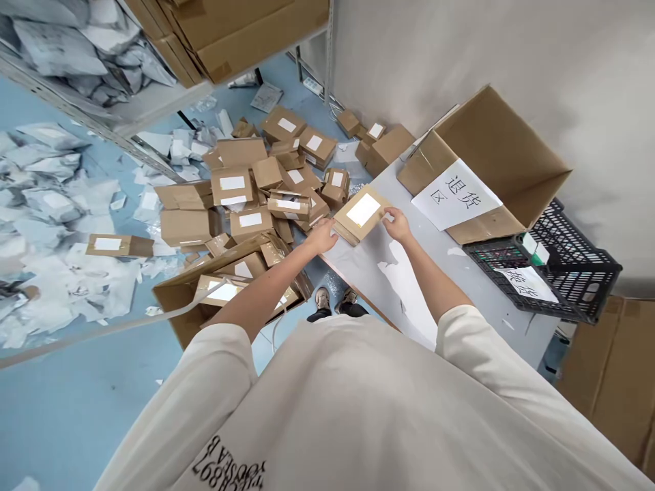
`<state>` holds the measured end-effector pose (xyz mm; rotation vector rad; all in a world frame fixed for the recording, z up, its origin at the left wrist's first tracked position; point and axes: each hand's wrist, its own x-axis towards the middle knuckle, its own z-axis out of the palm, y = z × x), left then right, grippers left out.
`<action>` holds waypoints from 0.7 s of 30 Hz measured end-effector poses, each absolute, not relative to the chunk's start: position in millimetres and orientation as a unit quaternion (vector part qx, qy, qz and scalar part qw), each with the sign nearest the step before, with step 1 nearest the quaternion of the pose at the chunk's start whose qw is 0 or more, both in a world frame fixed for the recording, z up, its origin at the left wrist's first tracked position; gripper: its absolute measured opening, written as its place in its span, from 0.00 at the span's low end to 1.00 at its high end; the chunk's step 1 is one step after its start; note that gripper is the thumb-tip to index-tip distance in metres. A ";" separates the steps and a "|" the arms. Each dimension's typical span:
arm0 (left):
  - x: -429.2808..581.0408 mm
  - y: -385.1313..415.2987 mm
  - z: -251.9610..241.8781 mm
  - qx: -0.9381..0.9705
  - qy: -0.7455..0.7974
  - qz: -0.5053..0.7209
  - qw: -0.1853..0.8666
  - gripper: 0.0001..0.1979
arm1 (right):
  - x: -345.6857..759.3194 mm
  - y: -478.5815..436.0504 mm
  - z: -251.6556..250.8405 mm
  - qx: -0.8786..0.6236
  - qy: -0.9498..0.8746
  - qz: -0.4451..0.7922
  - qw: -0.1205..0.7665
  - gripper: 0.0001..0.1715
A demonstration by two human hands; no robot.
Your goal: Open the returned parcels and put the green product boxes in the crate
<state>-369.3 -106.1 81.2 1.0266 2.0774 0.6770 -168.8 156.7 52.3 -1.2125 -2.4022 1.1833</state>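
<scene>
A small flat cardboard box (357,228) with a white label on top is over the left end of the table, between my two hands. My left hand (322,236) has its fingers closed at the box's left side. At the opposite edge my right hand (396,224) pinches the right side between thumb and fingers. Its far fingertips are partly hidden. Under my right forearm lies a torn white sheet (406,286) on the grey tabletop (353,258).
A large open carton (504,164) with a handwritten paper sign and a black plastic crate (578,273) stand on the right. Several labelled boxes (250,219) are piled on the floor at left. White plastic bags (56,204) lie beyond, below a shelf (148,112).
</scene>
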 end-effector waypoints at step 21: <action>-328.6 -61.0 60.3 0.207 0.812 0.301 0.455 0.30 | -145.1 159.2 10.3 -0.434 -0.763 0.471 0.088 0.45</action>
